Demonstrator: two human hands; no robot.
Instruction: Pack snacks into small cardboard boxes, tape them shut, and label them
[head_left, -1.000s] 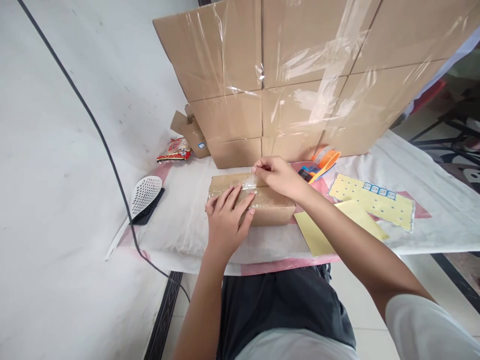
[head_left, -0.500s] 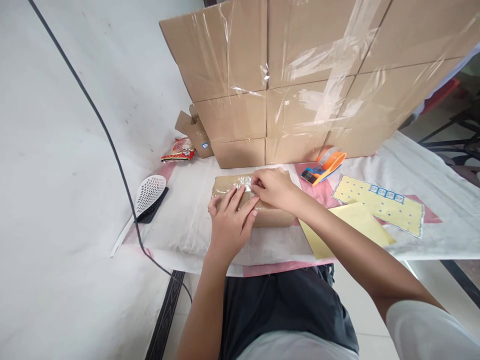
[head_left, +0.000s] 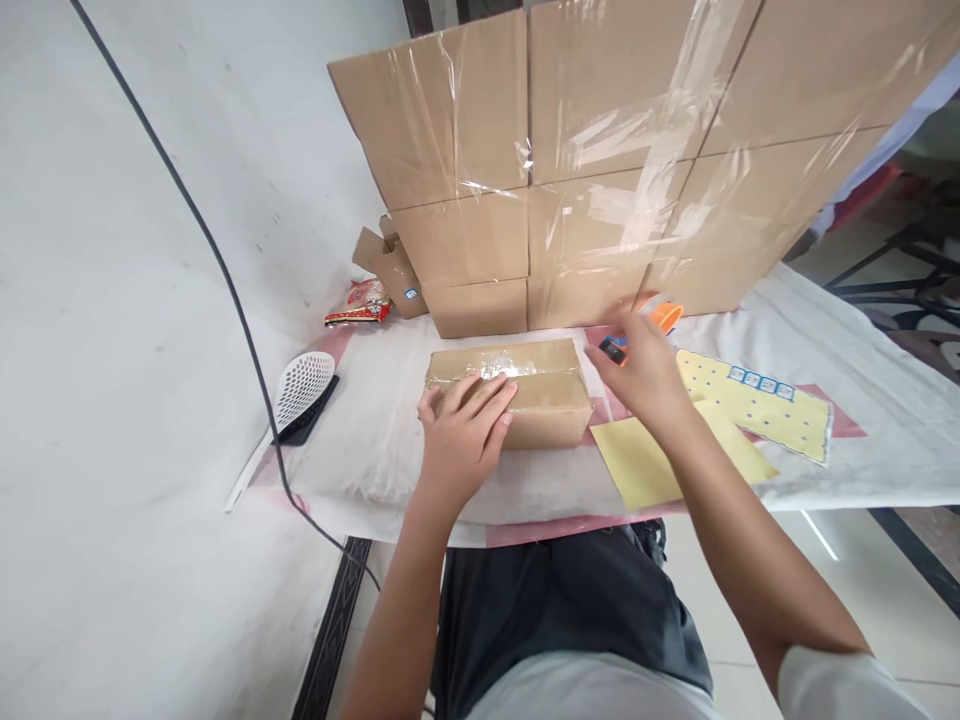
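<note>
A small cardboard box (head_left: 551, 420) lies on the cloth-covered table in front of me, with clear tape shining along its top seam. My left hand (head_left: 466, 420) rests on the left part of the box, fingers stretched out over its top. Over to the right, my right hand (head_left: 641, 365) is at the orange tape dispenser (head_left: 666, 316) and partly covers it. Its thumb stands apart from the fingers, which are slightly blurred and partly hidden. I see no firm hold on the dispenser.
Plastic-wrapped large cartons (head_left: 461, 235) stand behind the box. Yellow paper (head_left: 637, 460) and a dotted yellow sheet (head_left: 776, 405) lie at right. At left are a white slotted scoop (head_left: 301, 385), a red packet (head_left: 364, 303), an opened small carton (head_left: 397, 275) and a hanging black cable (head_left: 217, 255).
My right hand has left the tape on the box top and moved right to the tape dispenser. My left hand has stayed on the box.
</note>
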